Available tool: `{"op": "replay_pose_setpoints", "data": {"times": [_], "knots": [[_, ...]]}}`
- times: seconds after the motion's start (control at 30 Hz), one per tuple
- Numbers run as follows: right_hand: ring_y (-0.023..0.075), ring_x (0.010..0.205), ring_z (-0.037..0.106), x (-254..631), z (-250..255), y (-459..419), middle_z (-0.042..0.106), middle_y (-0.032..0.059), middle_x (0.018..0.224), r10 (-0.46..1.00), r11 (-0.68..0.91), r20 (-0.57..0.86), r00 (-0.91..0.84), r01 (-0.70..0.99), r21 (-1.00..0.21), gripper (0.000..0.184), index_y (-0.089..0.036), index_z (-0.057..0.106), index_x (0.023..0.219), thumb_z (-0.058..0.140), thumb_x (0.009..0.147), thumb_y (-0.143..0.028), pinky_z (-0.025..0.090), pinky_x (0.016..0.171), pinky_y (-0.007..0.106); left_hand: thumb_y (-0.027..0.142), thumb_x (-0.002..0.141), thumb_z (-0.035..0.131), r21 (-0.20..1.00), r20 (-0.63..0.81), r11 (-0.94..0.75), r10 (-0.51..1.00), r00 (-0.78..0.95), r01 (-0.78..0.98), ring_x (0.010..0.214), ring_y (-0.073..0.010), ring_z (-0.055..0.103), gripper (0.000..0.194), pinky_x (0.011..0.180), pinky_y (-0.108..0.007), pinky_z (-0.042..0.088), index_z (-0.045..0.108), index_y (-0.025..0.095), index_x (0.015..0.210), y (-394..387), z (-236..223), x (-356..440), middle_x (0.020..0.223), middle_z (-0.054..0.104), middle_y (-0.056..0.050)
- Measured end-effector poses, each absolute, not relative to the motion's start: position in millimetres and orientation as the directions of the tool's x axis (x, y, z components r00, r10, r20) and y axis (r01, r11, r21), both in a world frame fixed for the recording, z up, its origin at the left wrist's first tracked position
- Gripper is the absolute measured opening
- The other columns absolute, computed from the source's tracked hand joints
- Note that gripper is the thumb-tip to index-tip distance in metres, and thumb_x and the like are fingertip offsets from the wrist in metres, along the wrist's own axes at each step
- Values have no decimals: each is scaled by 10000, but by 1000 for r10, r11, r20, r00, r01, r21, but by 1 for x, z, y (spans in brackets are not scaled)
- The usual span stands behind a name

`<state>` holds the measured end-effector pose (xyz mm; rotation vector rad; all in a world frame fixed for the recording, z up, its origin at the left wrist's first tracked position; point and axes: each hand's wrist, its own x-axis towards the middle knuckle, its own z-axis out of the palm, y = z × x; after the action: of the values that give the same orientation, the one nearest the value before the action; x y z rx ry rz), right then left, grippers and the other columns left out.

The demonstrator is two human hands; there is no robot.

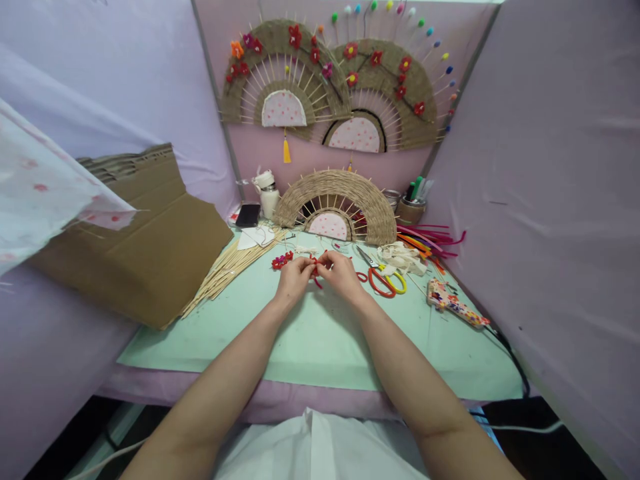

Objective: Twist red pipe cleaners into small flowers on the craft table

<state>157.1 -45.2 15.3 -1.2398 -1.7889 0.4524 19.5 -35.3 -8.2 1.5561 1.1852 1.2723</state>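
Observation:
Between the fingertips of both hands, over the middle of the green table cover [320, 347], is a small red fuzzy pipe cleaner piece [315, 269]. My left hand [296, 275] pinches it from the left. From the other side my right hand [341, 272] pinches it too, and the fingers hide much of its shape. Beside my left hand lies a cluster of red and magenta pipe cleaner flowers [283, 260]. Right of my right hand are orange-handled scissors [382, 283] and a yellow-handled pair [399, 283].
A twine-wrapped fan [337, 183] stands behind the hands. Thin wooden sticks [230, 267] and brown cardboard [145, 247] lie left. On the right are a patterned glue gun [455, 303] with a cord, cream fabric scraps [401, 258] and loose pipe cleaners [435, 239]. A white bottle [269, 198] stands at the back.

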Motion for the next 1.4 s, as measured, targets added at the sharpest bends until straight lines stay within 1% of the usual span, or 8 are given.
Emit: {"op": "replay_pose_setpoints", "data": {"times": [0.2,0.47,0.53,0.63,0.7,0.77,1.03,1.4], "knots": [[137,672,471,158,11,-43,544,8,703,853,484,492,-176,620,-617,55,-185,521,689,525,737,-211,352,629,249,216,714,580,892,330,-330,943,52,308,645,-165,620,98,641,-274,473,654,174,762,-39,-7,20,710,676,-37],[129,629,470,157,9,-44,561,6,682,910,376,399,-116,637,-672,29,-178,547,700,521,712,-183,340,604,247,162,656,605,827,379,-343,925,8,446,631,-163,596,40,640,-270,445,634,182,677,-45,0,24,656,659,-29],[123,610,488,159,7,-41,579,-2,659,926,355,362,-111,585,-729,41,-175,562,695,524,703,-187,351,591,238,179,654,620,862,344,-318,939,6,394,630,-160,597,30,651,-277,458,628,177,683,-43,0,23,657,656,-25],[124,615,539,162,3,-35,622,1,659,950,299,305,-67,478,-826,89,-166,596,704,516,707,-204,389,598,232,263,672,642,976,179,-179,984,11,122,643,-161,622,124,672,-305,495,618,163,743,-39,0,22,685,659,-26],[133,638,570,164,0,-31,648,15,682,958,272,287,-31,421,-865,117,-156,613,712,517,711,-223,414,610,235,316,676,655,996,70,-67,996,46,-62,651,-164,640,200,688,-334,514,609,152,780,-38,1,22,705,662,-33],[141,653,586,165,-2,-29,662,24,695,960,264,278,-22,391,-882,132,-152,625,717,530,708,-242,431,616,240,320,644,691,990,41,-31,997,72,-137,669,-168,651,245,714,-353,521,612,138,788,-38,3,23,721,668,-45],[149,680,608,161,7,-36,689,46,757,965,262,260,-44,263,-929,216,-144,659,807,567,718,-318,454,625,250,220,581,717,988,78,-86,995,-62,-127,623,-149,639,189,711,-342,537,633,120,717,-39,6,23,649,660,-36],[125,606,541,161,9,-40,636,5,644,923,366,371,-100,520,-772,120,-165,632,671,539,712,-228,398,600,234,209,549,733,988,117,-116,993,8,-97,659,-162,640,205,731,-347,527,646,114,709,-38,0,23,669,670,-45]]}}
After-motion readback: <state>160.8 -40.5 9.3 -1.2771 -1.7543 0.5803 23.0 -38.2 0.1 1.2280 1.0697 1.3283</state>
